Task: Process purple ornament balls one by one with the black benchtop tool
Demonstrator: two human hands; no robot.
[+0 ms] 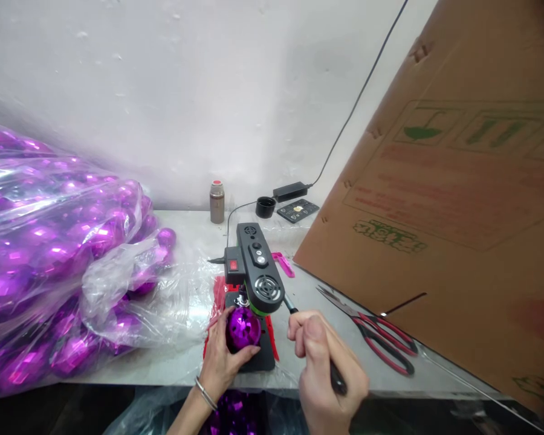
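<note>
One bare left hand (221,353), a silver metal bangle (205,394) at the wrist, cupped around a shiny purple ball (245,328): fingers curved along the left side, thumb at the lower front, spread only as wide as the ball. One bare right hand (329,368) closed in a fist around a long metal lever (289,302) with a black grip, beside a black, round-ended machine (260,263) with circular grilles and a red switch (234,264). Ball positioned over a black flat base plate (263,360), just beside the near end of the machine and close to a small metal fitting (242,300); contact with the fitting impossible to tell.

Step in hand, judging by the pose: steadying the ball at the machine while working the lever. Needed for the next move, most likely: a firm left hold, fingertips clear of the fitting, and smooth, controlled force on the lever.

On the same pale, flat tabletop (306,296): to the left, a big clear plastic bag (63,254) packed with more purple balls (102,235); to the right, red-and-black-handled scissors (375,339) beside a large brown cardboard box (435,187).
</note>
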